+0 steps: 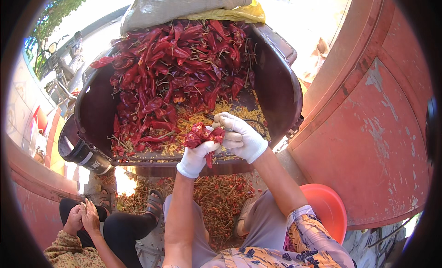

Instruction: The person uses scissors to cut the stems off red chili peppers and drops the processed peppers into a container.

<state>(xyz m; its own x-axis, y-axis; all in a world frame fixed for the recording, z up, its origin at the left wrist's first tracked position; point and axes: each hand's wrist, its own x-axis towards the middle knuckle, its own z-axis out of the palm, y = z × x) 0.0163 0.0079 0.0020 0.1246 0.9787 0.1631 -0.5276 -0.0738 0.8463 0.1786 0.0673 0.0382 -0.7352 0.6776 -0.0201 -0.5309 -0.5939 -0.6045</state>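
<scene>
My left hand [193,159], in a white glove, is closed around a bunch of torn dried red chili peppers [199,134]. Right beside it, my right hand [244,138], gloved too, has its fingers curled and thumb and fingertips pinched together against the bunch's edge. What those fingertips hold, if anything, is too small to make out. Both hands are over the front rim of a dark brown cart tub [276,79]. A big heap of whole red chili peppers [170,65] fills its far part, with loose yellow seeds [186,120] spread on the near bottom.
Grey and yellow sacks [179,9] lie over the tub's far edge. A black bucket [85,153] hangs at its left. Stems and scraps [221,203] cover the floor by my feet. A red basin [324,208] stands right, near a red metal door [363,143]. Another person's hands [84,217] are lower left.
</scene>
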